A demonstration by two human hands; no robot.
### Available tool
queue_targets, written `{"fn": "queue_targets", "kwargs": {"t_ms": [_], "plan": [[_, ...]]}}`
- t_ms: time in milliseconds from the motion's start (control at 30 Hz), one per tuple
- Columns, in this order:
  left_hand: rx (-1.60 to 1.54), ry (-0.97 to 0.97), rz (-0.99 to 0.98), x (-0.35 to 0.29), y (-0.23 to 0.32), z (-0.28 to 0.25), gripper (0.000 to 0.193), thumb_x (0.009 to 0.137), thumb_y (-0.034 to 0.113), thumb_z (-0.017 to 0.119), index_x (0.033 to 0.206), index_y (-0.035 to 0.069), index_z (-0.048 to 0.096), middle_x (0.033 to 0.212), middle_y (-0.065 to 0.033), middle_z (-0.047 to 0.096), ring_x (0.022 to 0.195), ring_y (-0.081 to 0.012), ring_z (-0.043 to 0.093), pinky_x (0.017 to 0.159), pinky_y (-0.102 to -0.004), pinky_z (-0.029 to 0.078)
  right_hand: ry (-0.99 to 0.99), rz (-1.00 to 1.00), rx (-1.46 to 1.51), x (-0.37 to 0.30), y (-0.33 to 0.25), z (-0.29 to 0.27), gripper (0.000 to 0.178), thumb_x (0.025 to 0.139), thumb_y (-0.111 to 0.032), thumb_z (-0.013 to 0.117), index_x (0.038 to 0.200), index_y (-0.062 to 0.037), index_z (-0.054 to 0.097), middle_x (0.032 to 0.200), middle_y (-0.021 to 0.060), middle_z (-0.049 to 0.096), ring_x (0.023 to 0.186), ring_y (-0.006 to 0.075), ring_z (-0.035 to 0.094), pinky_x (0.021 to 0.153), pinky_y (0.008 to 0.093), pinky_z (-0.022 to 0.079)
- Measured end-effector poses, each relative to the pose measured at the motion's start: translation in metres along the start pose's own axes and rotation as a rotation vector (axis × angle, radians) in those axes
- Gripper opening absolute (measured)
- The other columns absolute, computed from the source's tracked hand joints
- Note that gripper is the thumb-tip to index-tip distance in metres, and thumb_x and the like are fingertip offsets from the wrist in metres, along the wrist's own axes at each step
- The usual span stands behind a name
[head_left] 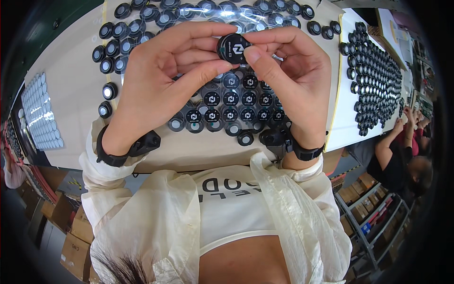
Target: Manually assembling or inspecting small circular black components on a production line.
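— Holding what?
— Small round black cap [233, 48], pinched by left hand [156, 90] and right hand [295, 83], over the tabletop [71, 90] middle.
— Any tip?
— Keep both grips snug, turn slowly above the cap rows [231, 109].

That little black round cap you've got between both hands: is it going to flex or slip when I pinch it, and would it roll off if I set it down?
The black round cap looks like rigid moulded plastic, so probably stiff and light. Its surface seems glossy, so possibly slippery; both hands pinch its rim. It is flat like those lying on the table, so unlikely to roll.
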State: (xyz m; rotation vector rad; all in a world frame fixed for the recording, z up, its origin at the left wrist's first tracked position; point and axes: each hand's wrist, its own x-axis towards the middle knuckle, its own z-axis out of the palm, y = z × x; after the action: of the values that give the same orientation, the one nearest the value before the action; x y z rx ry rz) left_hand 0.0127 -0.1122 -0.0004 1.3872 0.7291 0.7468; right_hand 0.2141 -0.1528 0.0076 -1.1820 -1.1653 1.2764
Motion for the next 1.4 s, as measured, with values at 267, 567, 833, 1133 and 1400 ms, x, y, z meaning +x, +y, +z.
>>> {"fn": "queue_targets", "kwargs": {"t_ms": [267,567,833,1133,1400], "plan": [[0.186,0.041,0.027,-0.001,0.001,0.002,0.040,0.091,-0.008,0.062,0.129,-0.011,0.055,0.121,-0.0194,0.065,0.102,-0.0242,0.070,0.090,-0.0322,0.058,0.047,-0.007,0.002,0.000,0.005,0.004,0.015,0.086,0.000,0.072,0.100,0.0059,0.071,0.091,0.0076,0.071,0.080,0.0088,0.066,0.071,0.0212,0.055],[0.170,0.062,0.033,0.018,-0.008,-0.017,0.033,0.089,-0.003,0.068,0.122,-0.004,0.065,0.119,-0.0144,0.069,0.098,-0.0171,0.069,0.089,-0.0266,0.055,0.137,-0.315,-0.507,0.006,0.022,0.014,0.022,0.080,0.000,0.075,0.102,-0.0004,0.074,0.091,0.0109,0.073,0.075,0.0161,0.069,0.067,0.0254,0.055],[1.436,0.038,0.275,0.085,0.006,-0.163,0.060,0.084,-0.003,0.058,0.142,0.006,0.044,0.120,-0.0237,0.062,0.104,-0.0392,0.062,0.089,-0.0394,0.050,0.028,-0.145,-0.394,0.003,0.011,0.007,0.032,0.081,-0.003,0.074,0.113,-0.0040,0.071,0.097,0.0102,0.072,0.082,0.0157,0.068,0.075,0.0269,0.054],[1.462,0.032,0.310,0.038,-0.010,-0.202,0.053,0.085,-0.005,0.065,0.135,0.012,0.057,0.123,-0.0109,0.065,0.106,-0.0243,0.065,0.088,-0.0347,0.052,-0.025,0.035,-0.643,-0.011,-0.006,-0.030,0.028,0.079,-0.001,0.073,0.107,-0.0031,0.071,0.090,0.0088,0.068,0.074,0.0168,0.061,0.071,0.0295,0.051],[1.314,0.032,-0.050,-0.011,-0.010,-0.173,0.050,0.085,-0.001,0.068,0.132,0.011,0.057,0.122,-0.0096,0.065,0.100,-0.0241,0.064,0.084,-0.0372,0.053,-0.318,0.052,-0.863,-0.019,-0.011,-0.028,0.024,0.074,0.002,0.074,0.096,-0.0012,0.064,0.091,0.0153,0.064,0.084,0.0345,0.063,0.073,0.0411,0.050]]}}
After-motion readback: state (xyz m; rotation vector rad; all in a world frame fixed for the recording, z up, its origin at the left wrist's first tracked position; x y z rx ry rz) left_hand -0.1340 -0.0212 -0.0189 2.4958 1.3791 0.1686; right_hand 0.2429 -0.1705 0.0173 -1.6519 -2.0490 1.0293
